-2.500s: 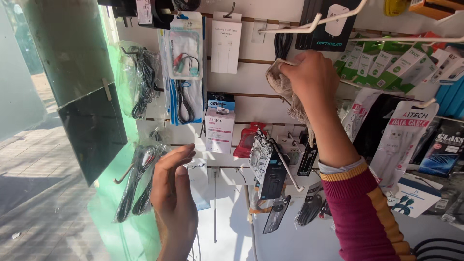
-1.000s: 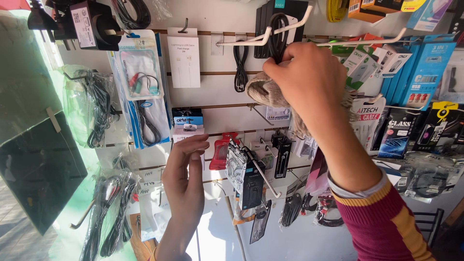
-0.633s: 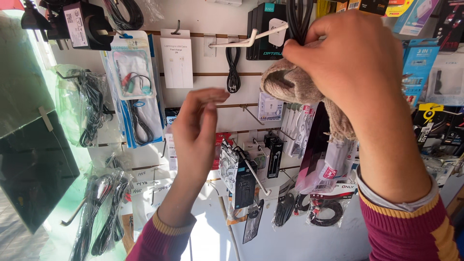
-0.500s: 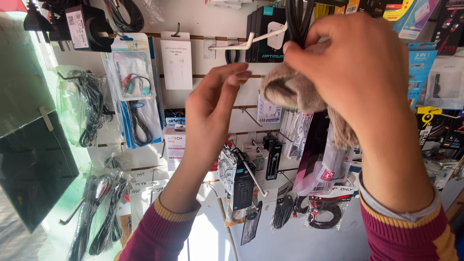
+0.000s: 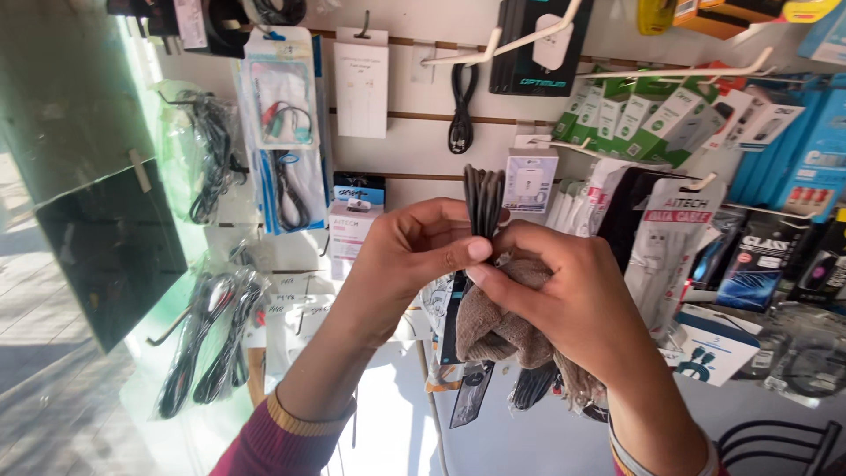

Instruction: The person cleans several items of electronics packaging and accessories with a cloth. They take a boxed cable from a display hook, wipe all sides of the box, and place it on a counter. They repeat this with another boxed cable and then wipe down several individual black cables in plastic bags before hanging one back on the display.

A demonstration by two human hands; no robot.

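My left hand (image 5: 414,256) and my right hand (image 5: 564,300) meet in front of a slatted display wall. Between them stands a coiled black cable (image 5: 483,198), its loops sticking up above my fingers. My left thumb and fingers pinch the cable's lower part. My right hand grips a brownish cloth (image 5: 507,322) that bunches under the cable and hangs down below my palm. The cable's lower end is hidden by my fingers and the cloth.
White hooks (image 5: 493,48) jut from the wall. Bagged black cables (image 5: 207,339) hang at the left, green boxes (image 5: 648,119) and blue packs (image 5: 815,145) at the right. A clear cable pack (image 5: 284,132) and a white card (image 5: 361,84) hang above.
Both hands came down from the upper hook to chest height. The black cable came off the hook with them. My left hand rose and joined the right on the cable.
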